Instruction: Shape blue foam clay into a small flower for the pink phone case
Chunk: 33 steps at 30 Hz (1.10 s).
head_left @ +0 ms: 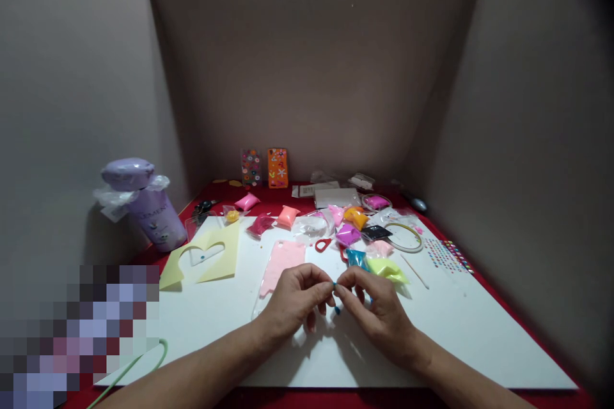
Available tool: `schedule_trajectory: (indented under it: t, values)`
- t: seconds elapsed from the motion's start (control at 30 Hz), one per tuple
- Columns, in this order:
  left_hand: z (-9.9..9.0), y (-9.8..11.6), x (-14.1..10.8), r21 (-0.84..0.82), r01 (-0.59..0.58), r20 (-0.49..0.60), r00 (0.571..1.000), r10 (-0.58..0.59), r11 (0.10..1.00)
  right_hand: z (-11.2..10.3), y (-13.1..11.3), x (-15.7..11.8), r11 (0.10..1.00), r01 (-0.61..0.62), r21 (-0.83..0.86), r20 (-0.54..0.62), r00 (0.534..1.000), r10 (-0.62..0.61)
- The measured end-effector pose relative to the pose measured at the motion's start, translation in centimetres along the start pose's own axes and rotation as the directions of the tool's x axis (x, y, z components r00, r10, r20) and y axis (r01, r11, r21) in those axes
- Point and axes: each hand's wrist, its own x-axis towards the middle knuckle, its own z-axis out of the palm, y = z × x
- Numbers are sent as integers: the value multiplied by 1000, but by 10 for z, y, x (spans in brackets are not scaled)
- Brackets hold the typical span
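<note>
My left hand (298, 297) and my right hand (378, 307) meet above the white board (460, 339). Between their pinched fingertips is a tiny bit of blue clay (334, 285). A small blue piece (337, 310) shows just below the fingers. Behind my left hand lies a phone case (283, 263) partly covered with pink clay. A blue clay packet (356, 259) and a yellow-green packet (387, 270) lie just beyond my right hand.
Red scissor handles (323, 245), a cotton swab (415, 271), an embroidery hoop (405, 238) and several clay packets lie beyond my hands. At left are yellow paper (225, 255) with a heart cutout and a purple bottle (160, 220). Colored gems (448, 255) sit at right.
</note>
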Motion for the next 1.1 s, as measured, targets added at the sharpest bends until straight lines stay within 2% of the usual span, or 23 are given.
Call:
schedule_trajectory:
  t: [0.17,0.33,0.5,0.73,1.1]
  values:
    - [-1,1,2,-38,9,-19,1000,-10,999,-1,-1,1,1000,-22,10,-24,999,22]
    - [1,0,1,-34,8,-34,999,-9,999,0,0,2,1000,-24,4,37,999,23]
    - [2,0,0,-2,-1,-24,1000,1,1000,2,3,0,1000,-31,-1,37,999,31]
    - [0,2,2,-41,12,-35,999,-13,999,-3,-3,1,998,-18,68,36,999,16]
    - [2,1,1,-38,23,-30,999,-24,999,1,2,1,999,-44,13,30,999,44]
